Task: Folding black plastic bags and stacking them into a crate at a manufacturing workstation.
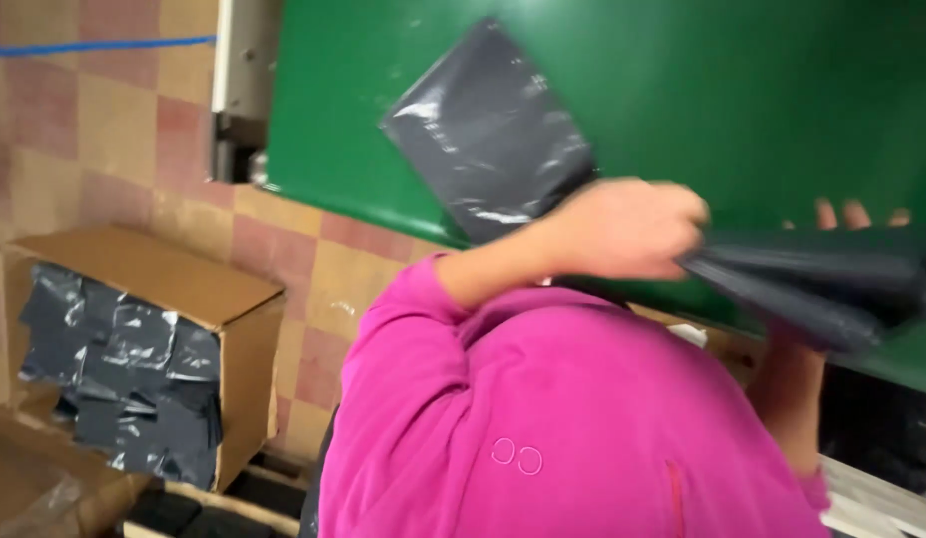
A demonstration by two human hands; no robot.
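Pink sleeve (542, 418) fills the near view, because both arms cross in front of me. Left hand (622, 229) is clenched on a bunch of dark grey mailer bags (811, 284) over the green worktop (742, 90); right hand's fingers (843, 213) peek out behind them, grip unclear. One flat bag (483, 130) lies on the worktop, near its front edge. A carton (144, 339) of more bags stands on the tiled floor (94, 139).

A flat, square dark-grey glossy plastic mailer package (488, 134) lies on the green table (742, 90), tilted corner-up. A folded bundle of the same dark-grey plastic mailers (811, 284) sits at the table's near edge, gripped by the hands. At the left, an open brown cardboard box (184, 289) on its side on the floor is stuffed with more shiny dark-grey plastic bags (124, 384).
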